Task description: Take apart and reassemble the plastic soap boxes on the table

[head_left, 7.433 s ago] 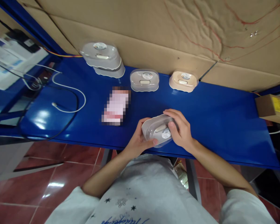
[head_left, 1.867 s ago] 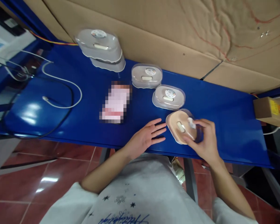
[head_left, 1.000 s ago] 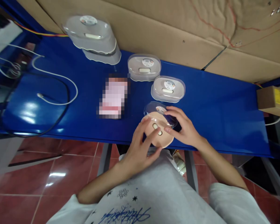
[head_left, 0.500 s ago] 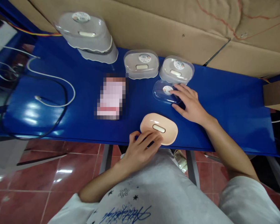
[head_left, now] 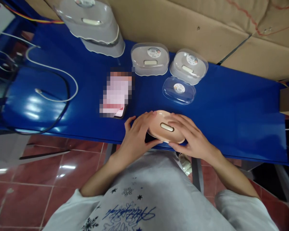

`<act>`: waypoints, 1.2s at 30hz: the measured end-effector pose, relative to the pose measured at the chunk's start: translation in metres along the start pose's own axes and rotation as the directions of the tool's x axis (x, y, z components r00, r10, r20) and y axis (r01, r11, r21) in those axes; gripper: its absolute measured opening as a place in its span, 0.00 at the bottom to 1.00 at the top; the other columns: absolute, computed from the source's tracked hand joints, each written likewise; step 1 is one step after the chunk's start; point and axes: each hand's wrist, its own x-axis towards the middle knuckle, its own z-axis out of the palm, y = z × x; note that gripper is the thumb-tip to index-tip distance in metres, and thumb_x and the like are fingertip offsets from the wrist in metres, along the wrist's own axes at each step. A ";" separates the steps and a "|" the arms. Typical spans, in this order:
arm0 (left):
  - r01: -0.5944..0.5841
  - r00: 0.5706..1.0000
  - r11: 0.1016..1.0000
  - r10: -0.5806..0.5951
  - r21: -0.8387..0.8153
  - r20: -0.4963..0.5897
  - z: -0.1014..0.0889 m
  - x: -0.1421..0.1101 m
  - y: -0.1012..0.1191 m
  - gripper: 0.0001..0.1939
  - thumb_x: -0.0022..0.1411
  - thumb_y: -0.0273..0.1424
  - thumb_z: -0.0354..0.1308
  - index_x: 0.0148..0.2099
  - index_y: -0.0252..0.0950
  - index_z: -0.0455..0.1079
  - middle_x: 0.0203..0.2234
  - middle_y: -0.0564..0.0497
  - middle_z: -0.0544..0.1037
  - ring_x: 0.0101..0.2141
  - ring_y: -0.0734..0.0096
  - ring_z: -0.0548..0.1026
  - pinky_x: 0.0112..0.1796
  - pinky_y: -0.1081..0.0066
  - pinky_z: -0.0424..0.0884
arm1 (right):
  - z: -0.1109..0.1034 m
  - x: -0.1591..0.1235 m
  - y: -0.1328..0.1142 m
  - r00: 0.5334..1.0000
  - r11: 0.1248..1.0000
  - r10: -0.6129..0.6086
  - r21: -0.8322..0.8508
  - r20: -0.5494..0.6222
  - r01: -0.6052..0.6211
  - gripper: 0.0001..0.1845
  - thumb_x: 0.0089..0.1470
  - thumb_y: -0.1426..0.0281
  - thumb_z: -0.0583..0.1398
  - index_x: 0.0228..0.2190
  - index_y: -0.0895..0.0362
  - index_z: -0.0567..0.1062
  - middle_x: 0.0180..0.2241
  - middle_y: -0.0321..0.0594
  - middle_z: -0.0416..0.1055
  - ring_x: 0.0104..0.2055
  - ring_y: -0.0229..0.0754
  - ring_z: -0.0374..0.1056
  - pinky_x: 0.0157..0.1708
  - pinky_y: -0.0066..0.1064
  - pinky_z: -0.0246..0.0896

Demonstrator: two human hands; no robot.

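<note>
Close to the table's front edge is a peach oval box with a cream oblong piece on its top. My left hand is closed around the box's left end, thumb at the near side and fingers on the far side. Around the right end, my right hand grips it the same way, its fingers partly covering the top. Whether the box touches the table I cannot tell. Just beyond it a clear oval plastic lid with a round white sticker lies on the table, apart from both hands.
Two clear-covered boxes, the middle one and the right one, stand along the cardboard. Stacked similar boxes stand at the back left. A phone, mostly blurred out, lies left of centre. Cables loop across the blue table's left side.
My right hand has left the clear lid and come to the peach box's right end. My left hand has shifted from its near edge to grip the left end.
</note>
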 end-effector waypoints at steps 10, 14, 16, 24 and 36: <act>-0.089 0.996 0.982 0.082 0.164 0.048 -0.008 -0.009 0.006 0.39 0.68 0.43 0.69 0.74 0.44 0.58 0.66 0.40 0.74 0.67 0.45 0.69 0.69 0.45 0.50 | -0.022 0.002 0.020 0.992 0.999 0.005 0.036 -0.125 -0.001 0.34 0.66 0.64 0.65 0.69 0.45 0.64 0.68 0.43 0.69 0.72 0.57 0.63 0.72 0.60 0.59; -0.184 0.981 0.938 0.159 0.294 0.107 -0.020 -0.023 0.007 0.16 0.72 0.35 0.64 0.59 0.43 0.73 0.62 0.38 0.76 0.67 0.45 0.69 0.68 0.40 0.51 | -0.029 0.011 0.038 0.999 0.997 -0.044 -0.057 -0.027 0.042 0.35 0.66 0.63 0.65 0.70 0.45 0.63 0.68 0.42 0.69 0.74 0.57 0.60 0.74 0.62 0.53; -0.204 0.977 0.932 0.174 0.299 0.121 -0.026 -0.031 0.005 0.14 0.72 0.33 0.63 0.58 0.42 0.73 0.62 0.37 0.75 0.68 0.44 0.68 0.67 0.37 0.52 | -0.030 0.016 0.048 0.999 0.991 -0.043 -0.125 0.002 0.043 0.33 0.66 0.62 0.65 0.69 0.45 0.65 0.70 0.43 0.68 0.76 0.59 0.57 0.73 0.63 0.54; -0.224 0.973 0.933 0.194 0.282 0.128 -0.031 -0.033 -0.001 0.16 0.71 0.31 0.64 0.59 0.43 0.71 0.64 0.38 0.74 0.66 0.45 0.70 0.67 0.36 0.53 | -0.032 0.027 0.054 0.992 0.959 -0.114 -0.266 -0.058 0.095 0.31 0.67 0.59 0.64 0.68 0.44 0.67 0.72 0.45 0.63 0.76 0.63 0.55 0.72 0.64 0.53; 0.106 0.938 0.804 -0.276 -0.585 -0.210 -0.016 -0.031 0.013 0.26 0.70 0.34 0.65 0.67 0.50 0.68 0.68 0.47 0.69 0.67 0.53 0.70 0.68 0.49 0.66 | 0.004 0.008 -0.002 0.908 0.819 -0.418 -0.438 -0.014 0.371 0.17 0.69 0.63 0.64 0.52 0.60 0.80 0.55 0.48 0.82 0.57 0.49 0.77 0.57 0.45 0.72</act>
